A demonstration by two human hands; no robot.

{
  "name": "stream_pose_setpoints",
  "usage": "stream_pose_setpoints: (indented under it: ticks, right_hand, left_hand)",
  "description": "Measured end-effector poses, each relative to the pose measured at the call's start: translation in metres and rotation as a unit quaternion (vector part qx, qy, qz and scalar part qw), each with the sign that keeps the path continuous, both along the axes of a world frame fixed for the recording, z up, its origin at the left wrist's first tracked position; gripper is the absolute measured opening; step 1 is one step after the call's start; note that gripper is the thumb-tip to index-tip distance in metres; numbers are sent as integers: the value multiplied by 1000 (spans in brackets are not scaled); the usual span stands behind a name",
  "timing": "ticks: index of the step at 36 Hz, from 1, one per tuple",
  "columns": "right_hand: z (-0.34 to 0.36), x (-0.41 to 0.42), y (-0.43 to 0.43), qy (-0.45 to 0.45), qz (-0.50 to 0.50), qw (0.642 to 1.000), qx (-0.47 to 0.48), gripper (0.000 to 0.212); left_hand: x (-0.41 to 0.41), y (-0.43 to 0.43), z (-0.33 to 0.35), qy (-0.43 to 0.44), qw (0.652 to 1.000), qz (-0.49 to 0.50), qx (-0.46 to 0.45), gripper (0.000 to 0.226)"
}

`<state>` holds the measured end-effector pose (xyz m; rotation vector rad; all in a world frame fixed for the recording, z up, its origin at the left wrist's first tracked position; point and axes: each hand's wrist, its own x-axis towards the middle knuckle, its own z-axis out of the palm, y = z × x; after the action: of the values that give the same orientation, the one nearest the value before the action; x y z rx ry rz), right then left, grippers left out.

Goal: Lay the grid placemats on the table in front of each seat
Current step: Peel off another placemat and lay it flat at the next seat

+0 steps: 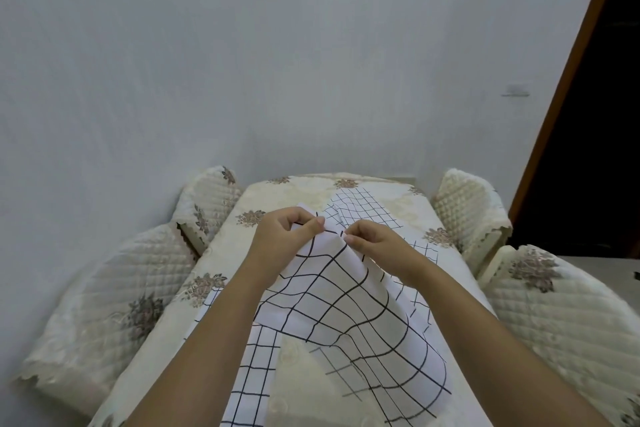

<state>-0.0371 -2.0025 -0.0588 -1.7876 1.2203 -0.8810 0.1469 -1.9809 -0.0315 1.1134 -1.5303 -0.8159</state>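
Above the middle of the worktop [294,191]: one held placemat [346,308], white with black grid lines, hanging in a loose curve with its lower edge trailing toward us. We judge that it is raised so it can be opened out before laying.

Left grip [285,236]: thumb and fingertips pinching the mat's upper edge.

Right grip [375,246]: pinching the same edge just beside the left. We take this as parting a fold or layers, though we cannot tell which.

Far placemat [363,210]: lying on the floral cloth toward the far end, partly hidden by our hands.

Near-left placemat [256,371]: flat on the near left side, toward the near left chair [114,298].

Right placemat [424,251]: a strip showing under our right wrist.

Far left chair [207,199], far right chair [467,208] and near right chair [564,319]: quilted covers, drawn close to the worktop. We read them as marking where mats belong.
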Motion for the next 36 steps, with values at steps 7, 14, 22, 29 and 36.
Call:
stream_pose_setpoints:
  ticks: [7,14,22,29,36]
  right_hand:
    - [9,-4,-2,53,-32,997,-36,19]
    - [29,-3,-2,170,-34,979,-109,27]
    - [49,1,1,221,-11,959,-178,10]
    - [51,0,1,251,-15,950,-185,13]
    - [42,-6,-3,271,-10,950,-157,12]
  left_hand:
    - [6,-6,-1,-29,1000,9,0,12]
    - [2,-10,2,-264,945,183,-55,41]
    - [-17,-17,10,-431,870,127,-205,37]
    - [-32,-25,21,-490,853,74,-166,28]
    - [-35,-30,18,-485,864,77,-115,17]
